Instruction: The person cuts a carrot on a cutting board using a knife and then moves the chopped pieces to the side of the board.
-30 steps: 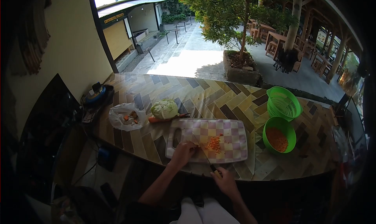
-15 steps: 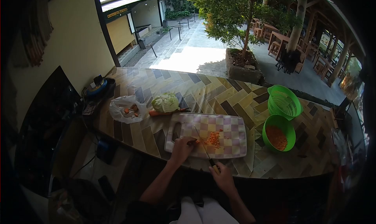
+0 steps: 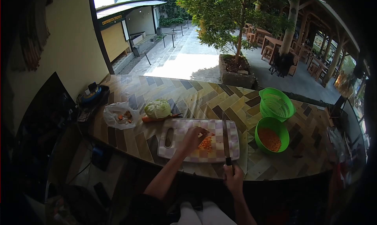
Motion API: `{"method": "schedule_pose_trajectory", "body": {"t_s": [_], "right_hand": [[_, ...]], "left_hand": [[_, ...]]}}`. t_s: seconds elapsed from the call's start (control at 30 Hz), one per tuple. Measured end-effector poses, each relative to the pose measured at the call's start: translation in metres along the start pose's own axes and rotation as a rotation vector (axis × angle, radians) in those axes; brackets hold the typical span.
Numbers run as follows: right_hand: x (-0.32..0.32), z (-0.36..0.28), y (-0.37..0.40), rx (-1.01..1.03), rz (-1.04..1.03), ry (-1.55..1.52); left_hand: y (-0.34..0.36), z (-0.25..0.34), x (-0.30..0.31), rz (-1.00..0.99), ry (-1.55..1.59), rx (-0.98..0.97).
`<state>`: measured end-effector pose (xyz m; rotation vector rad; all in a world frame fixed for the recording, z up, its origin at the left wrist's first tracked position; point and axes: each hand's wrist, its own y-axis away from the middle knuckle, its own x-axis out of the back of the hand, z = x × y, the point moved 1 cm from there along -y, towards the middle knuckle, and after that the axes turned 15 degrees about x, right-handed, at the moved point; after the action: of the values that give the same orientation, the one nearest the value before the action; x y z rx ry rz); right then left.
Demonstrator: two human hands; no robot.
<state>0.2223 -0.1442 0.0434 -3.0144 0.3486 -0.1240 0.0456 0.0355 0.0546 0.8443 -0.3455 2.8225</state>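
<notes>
My right hand (image 3: pixel 234 178) grips a knife (image 3: pixel 226 140) by its handle, the blade pointing away from me over the right part of the checkered cutting board (image 3: pixel 180 126). Over the middle of the board is my left hand (image 3: pixel 191 140), its fingers bent together beside finely chopped carrot (image 3: pixel 205 145). Whatever may be between those fingertips is too small to make out. Behind the board sit a cabbage (image 3: pixel 158 108) and a whole carrot (image 3: pixel 151 119).
At left on the table (image 3: pixel 129 140) lies a clear plastic bag (image 3: pixel 114 114) with orange-brown scraps. To the right, a green bowl (image 3: pixel 287 137) holds chopped orange bits, with a green colander (image 3: pixel 291 111) touching it behind. A dark screen (image 3: pixel 43 123) stands far left.
My left hand has moved right and away from me, to the chopped carrot. The knife has swung from a leftward slant to nearly straight ahead and shifted right. The whole view has turned slightly.
</notes>
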Motion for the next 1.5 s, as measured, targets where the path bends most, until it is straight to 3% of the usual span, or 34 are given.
{"method": "schedule_pose_trajectory", "body": {"t_s": [0.07,0.2,0.3,0.4,0.5,0.7,0.8,1.0,1.1,1.23,1.5], "right_hand": [[0.006,-0.007,-0.002,0.002,0.032,-0.067],[0.01,-0.009,0.001,-0.038,0.03,-0.083],[0.009,-0.005,0.002,0.001,0.003,-0.06],[0.008,0.002,0.002,-0.006,-0.025,-0.052],[0.007,0.005,0.001,-0.02,-0.046,-0.03],[0.009,0.005,0.0,-0.051,-0.057,-0.002],[0.008,0.009,0.0,-0.061,-0.079,0.004],[-0.004,0.015,0.001,0.043,-0.226,0.088],[-0.012,0.016,0.003,0.022,-0.311,0.135],[-0.02,0.02,0.006,0.012,-0.361,0.145],[-0.024,0.01,0.008,0.061,-0.358,0.212]], "left_hand": [[-0.025,-0.008,-0.02,-0.085,0.005,-0.076],[-0.053,-0.018,-0.036,-0.305,-0.087,-0.036],[-0.062,-0.022,-0.038,-0.34,-0.114,-0.041],[-0.063,-0.019,-0.039,-0.351,-0.198,-0.008],[-0.069,-0.027,-0.045,-0.322,-0.283,-0.2],[-0.06,-0.033,-0.054,-0.199,-0.392,-0.36],[-0.058,-0.023,-0.035,-0.231,-0.198,-0.148],[-0.004,-0.016,0.033,-0.095,0.046,0.048],[0.022,-0.03,0.045,-0.094,-0.047,0.114],[0.038,-0.044,0.046,-0.04,-0.053,0.018],[0.051,-0.04,0.048,-0.082,-0.022,0.029]]}}
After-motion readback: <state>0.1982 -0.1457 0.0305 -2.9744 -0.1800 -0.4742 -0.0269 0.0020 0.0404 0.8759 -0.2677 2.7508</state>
